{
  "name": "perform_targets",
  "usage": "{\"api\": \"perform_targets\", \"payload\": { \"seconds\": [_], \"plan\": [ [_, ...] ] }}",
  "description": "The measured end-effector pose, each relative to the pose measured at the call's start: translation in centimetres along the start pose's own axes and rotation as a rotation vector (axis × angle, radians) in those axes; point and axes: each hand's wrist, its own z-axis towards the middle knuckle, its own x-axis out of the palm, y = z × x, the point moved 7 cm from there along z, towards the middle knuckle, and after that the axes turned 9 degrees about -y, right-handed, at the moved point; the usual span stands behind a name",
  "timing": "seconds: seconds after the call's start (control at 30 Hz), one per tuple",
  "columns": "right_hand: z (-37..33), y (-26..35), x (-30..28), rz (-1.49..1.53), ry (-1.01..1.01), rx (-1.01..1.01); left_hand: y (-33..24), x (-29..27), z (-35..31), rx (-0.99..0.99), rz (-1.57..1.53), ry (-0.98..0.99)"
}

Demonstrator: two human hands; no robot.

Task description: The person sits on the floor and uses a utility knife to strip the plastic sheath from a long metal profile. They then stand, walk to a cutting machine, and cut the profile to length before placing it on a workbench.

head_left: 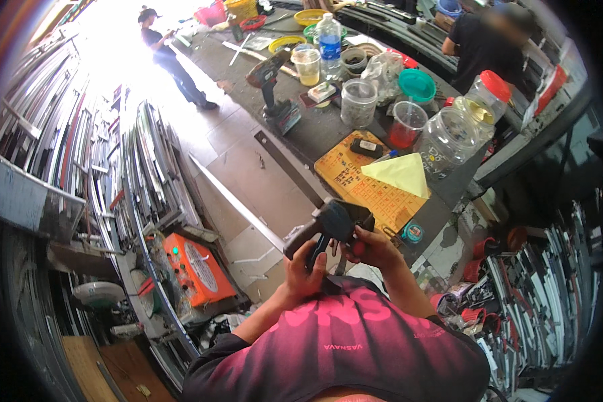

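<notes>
In front of my chest, both hands are at a dark, blocky piece (337, 220) with a flat grey-brown side. My left hand (305, 273) is closed round its near left part, where a dark blue handle-like part shows between the fingers. My right hand (376, 249) is closed at its right side, and a small red knob or handle end (358, 249) shows by the fingers. What exactly each hand grips is partly hidden. Beyond the piece run a long white bar (238, 204) and a dark flat bar (288, 167); whether they join it I cannot tell.
The workbench (301, 144) carries a cordless drill (275, 97), jars, a water bottle (329, 48), a cup of red drink (407, 125) and an orange written-on board (365, 184). Profile racks (154, 167) and an orange machine (197, 268) stand left. Two other people are farther off.
</notes>
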Motion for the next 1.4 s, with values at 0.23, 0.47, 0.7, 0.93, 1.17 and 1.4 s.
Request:
{"api": "perform_targets", "payload": {
  "seconds": [0.23, 0.47, 0.7, 0.93, 1.17, 1.4],
  "plan": [
    [0.6, -0.4, 0.8, -0.016, -0.136, -0.025, -5.0, -3.6, 2.4, 0.249, 0.035, 0.104],
    [1.8, 0.1, 0.0, -0.032, -0.235, -0.135, -6.6, -4.3, 1.1, 0.157, 0.133, 0.105],
    [4.4, -3.5, -2.7, 0.187, -0.31, -0.029, -5.5, -5.1, -0.1, 0.037, 0.213, 0.038],
    [6.7, -5.1, -1.9, 0.224, -0.242, 0.05, -7.0, -8.0, -1.4, 0.115, 0.618, -0.345],
    [7.0, -5.5, -2.0, 0.167, -0.267, 0.078, 4.5, -7.0, -7.5, -0.918, -0.735, -0.33],
    [4.6, -2.4, -0.4, 0.02, -0.313, -0.038, 4.3, -6.0, -8.3, -1.122, -0.937, -0.443]
  ]
}}
